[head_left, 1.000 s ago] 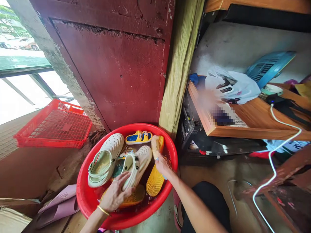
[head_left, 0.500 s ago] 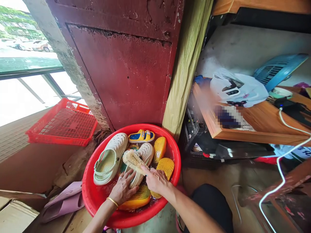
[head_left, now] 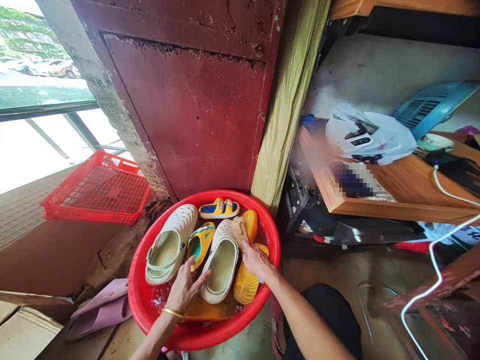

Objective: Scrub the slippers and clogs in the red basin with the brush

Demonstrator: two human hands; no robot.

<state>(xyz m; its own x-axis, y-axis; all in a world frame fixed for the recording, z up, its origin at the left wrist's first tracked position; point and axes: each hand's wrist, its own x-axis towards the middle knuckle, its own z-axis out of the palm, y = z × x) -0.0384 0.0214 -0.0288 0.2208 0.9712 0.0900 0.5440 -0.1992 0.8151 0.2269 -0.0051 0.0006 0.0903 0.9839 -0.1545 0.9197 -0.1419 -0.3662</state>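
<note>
A red basin (head_left: 135, 295) holds water and several shoes. My right hand (head_left: 257, 261) grips a bristled brush (head_left: 240, 232) beside a pale clog (head_left: 220, 265), whose opening faces up. My left hand (head_left: 184, 289), fingers spread, is at the left of that clog's heel and grips nothing; whether it touches the clog is unclear. Another pale clog (head_left: 171, 247) lies at the left. Between the clogs is a yellow and green slipper (head_left: 202, 240); a yellow and blue one (head_left: 219, 208) is at the back. Yellow soles (head_left: 246, 282) show at the right.
Pink slippers (head_left: 101, 312) lie left of the basin, below a red plastic basket (head_left: 99, 192). A dark red door (head_left: 187, 115) stands behind. At the right, a wooden desk (head_left: 405, 195) bears a white bag (head_left: 369, 135) and a blue fan (head_left: 431, 107). A white cable (head_left: 437, 272) hangs down.
The middle clog now shows its opening, where its strap and sole were under the brush. The brush has moved right with my right hand. My left hand has come off the clog, fingers spread.
</note>
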